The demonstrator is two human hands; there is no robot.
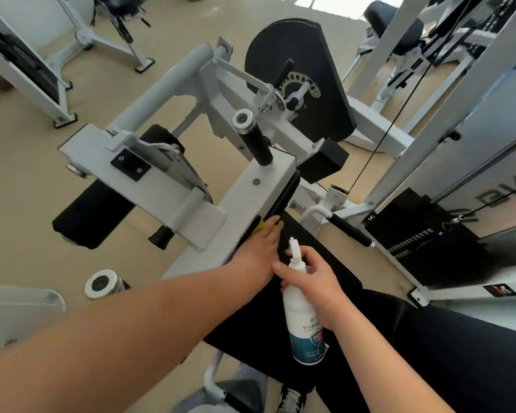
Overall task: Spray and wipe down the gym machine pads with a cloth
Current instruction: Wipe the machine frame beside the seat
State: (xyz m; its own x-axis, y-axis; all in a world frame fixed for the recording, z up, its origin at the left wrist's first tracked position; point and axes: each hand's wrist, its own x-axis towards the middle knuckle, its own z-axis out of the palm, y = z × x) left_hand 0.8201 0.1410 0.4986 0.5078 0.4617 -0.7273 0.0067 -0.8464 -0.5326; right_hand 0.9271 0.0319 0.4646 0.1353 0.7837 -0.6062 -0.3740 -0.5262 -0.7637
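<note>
My left hand (258, 251) presses a yellow cloth (261, 224) against the edge of a black pad (289, 189) mounted under the white machine arm (259, 186). Only small bits of the cloth show past my fingers. My right hand (313, 281) grips a white spray bottle (303, 320) with a blue label, its nozzle pointing up toward the pad. Below both hands lies the black seat pad (319, 257). A black roller pad (93, 216) hangs at the left of the machine.
A black grip handle (255, 141) sticks up from the white arm. A black cam disc (298, 70) stands behind it. The weight stack (423, 234) and its cable are at the right. Other white machines surround on a beige floor (27, 180).
</note>
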